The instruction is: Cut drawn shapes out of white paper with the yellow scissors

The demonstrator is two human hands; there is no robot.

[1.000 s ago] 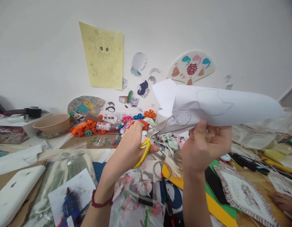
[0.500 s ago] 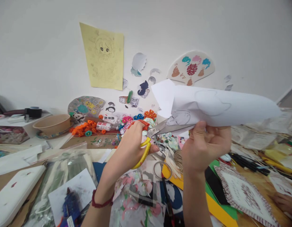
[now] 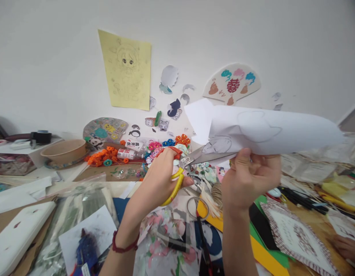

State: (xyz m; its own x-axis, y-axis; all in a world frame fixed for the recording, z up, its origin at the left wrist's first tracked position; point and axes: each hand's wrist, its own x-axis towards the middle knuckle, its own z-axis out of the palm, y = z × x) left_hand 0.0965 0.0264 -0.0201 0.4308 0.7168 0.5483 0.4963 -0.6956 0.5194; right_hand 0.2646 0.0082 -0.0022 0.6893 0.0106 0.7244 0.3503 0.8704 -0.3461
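Note:
My left hand [image 3: 161, 176] is closed round scissors [image 3: 179, 176] with red and yellow handles. Their blades lie at the lower left edge of a curved white sheet [image 3: 303, 130], partly hidden by it. Pencil outlines show on the sheet, and a cut flap sticks out at its left end. Gripping the sheet's lower edge, my right hand [image 3: 249, 176] has its thumb in front and fingers mostly behind the paper, just right of the blades.
Below the hands lies a plastic bag of paper scraps [image 3: 162, 245], with a tape ring [image 3: 197, 208] above it. A tan bowl [image 3: 64, 149] stands left. Drawings and a fan [image 3: 233, 82] hang on the wall. Another person's hand [image 3: 345, 245] is at the right edge.
The scissor blades have drawn closer together. Both hands keep nearly the same place, and the view has shifted very slightly.

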